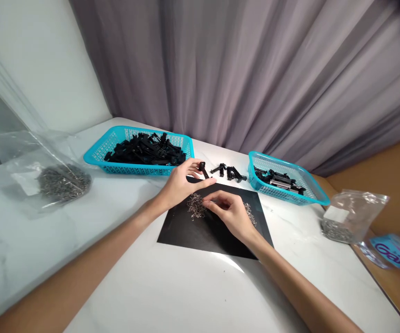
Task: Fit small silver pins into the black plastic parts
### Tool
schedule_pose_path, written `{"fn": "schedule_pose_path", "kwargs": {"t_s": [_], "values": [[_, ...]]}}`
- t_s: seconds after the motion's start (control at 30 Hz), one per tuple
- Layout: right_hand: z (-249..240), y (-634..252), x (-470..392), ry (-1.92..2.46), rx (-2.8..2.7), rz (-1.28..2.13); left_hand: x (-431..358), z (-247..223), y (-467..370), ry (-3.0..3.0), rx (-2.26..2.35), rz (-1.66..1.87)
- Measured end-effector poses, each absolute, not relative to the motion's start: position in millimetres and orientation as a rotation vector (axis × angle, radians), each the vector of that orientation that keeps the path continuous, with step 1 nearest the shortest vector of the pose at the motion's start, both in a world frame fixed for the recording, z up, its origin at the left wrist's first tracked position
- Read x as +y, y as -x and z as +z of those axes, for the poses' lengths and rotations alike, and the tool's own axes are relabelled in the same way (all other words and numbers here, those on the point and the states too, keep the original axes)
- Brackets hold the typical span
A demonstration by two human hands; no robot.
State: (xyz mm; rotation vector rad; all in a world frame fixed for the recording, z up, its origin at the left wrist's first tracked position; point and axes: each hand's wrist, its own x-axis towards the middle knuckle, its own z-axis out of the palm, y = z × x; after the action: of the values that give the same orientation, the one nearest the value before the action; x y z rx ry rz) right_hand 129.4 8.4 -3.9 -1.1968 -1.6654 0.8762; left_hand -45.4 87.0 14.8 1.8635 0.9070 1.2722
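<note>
Between the thumb and fingers of my left hand is a small black plastic part, held just above the far edge of a black mat. My right hand is over the mat with thumb and forefinger pinched together. Those fingertips meet the right side of a pile of small metal pieces; whether they grip one is too small to see. A second pile of small metal pieces lies partly hidden behind my right hand.
Loose black parts lie beyond the mat. A blue basket of black parts stands left, another blue basket right. Bags of metal pieces flank them. A labelled plastic package is far right, a grey curtain behind.
</note>
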Motion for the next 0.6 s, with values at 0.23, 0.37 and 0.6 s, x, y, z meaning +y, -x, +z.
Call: {"fn": "schedule_pose_path", "kwargs": {"t_s": [0.23,0.37,0.6], "values": [[-6.6,-135.8,9.2,1.277,-1.787,0.713,85.2,14.9,45.4,-1.906,0.891,1.275],[-7.0,-138.2,5.3,1.271,-1.873,0.574,85.4,16.2,45.3,-1.916,0.898,1.294],[-11.1,-150.7,-13.9,1.313,-2.047,0.421,86.6,16.7,45.8,-1.944,0.912,1.29]]}}
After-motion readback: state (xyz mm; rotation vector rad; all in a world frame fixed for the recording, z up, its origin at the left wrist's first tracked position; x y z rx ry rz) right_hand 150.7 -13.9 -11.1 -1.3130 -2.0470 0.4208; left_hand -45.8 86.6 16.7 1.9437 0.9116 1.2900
